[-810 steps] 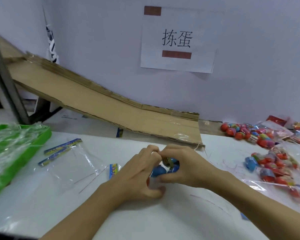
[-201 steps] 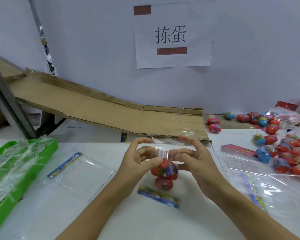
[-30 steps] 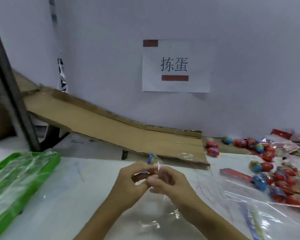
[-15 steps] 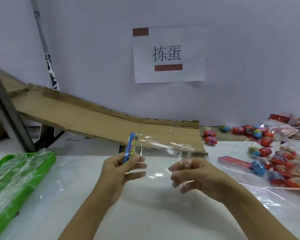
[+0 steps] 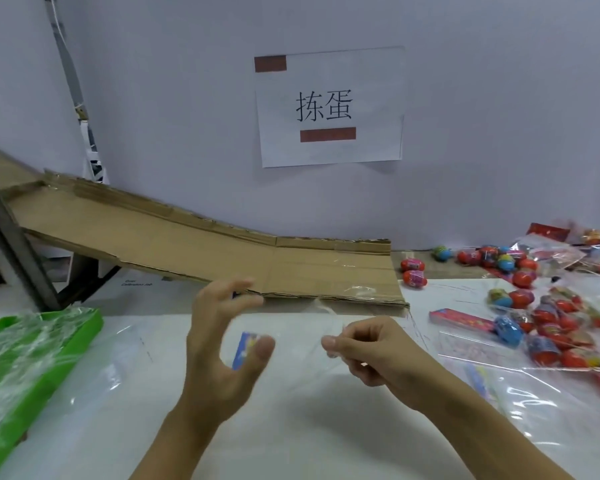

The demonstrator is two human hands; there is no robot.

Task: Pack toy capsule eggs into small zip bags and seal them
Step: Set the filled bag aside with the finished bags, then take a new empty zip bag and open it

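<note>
Stage, judged: opening an empty clear zip bag (image 5: 291, 327) before loading eggs; nothing yet inside it.

Left hand (image 5: 219, 344): raised above the white table (image 5: 291, 427), fingers spread wide and blurred, thumb near the bag's blue printed header strip (image 5: 242, 345). Contact with the strip cannot be confirmed; no closed grip visible.

Right hand (image 5: 364, 348): fingers curled, thumb and forefinger pinching the opposite edge of the clear film. Held off the table, probably to keep the thin film taut so that the mouth can be parted.

Loose toy capsule eggs (image 5: 414, 277): red, blue and multicoloured, lying at the foot of the cardboard ramp (image 5: 187, 244) and along the wall to the right, well apart from both hands. Ramp slopes down toward that side, apparently to feed eggs within reach of the right hand.

Filled bags of eggs (image 5: 555, 341): piled at far right, clear of the working area in the centre.

Green tray (image 5: 25, 348): at left edge, covered with crumpled clear film; contents cannot be told.

Paper sign (image 5: 329, 105): fixed to the wall above the ramp.

Next move, judged: secure both lips of the bag, then fetch eggs from the right. Risk: slippery film escaping the pinch.
</note>
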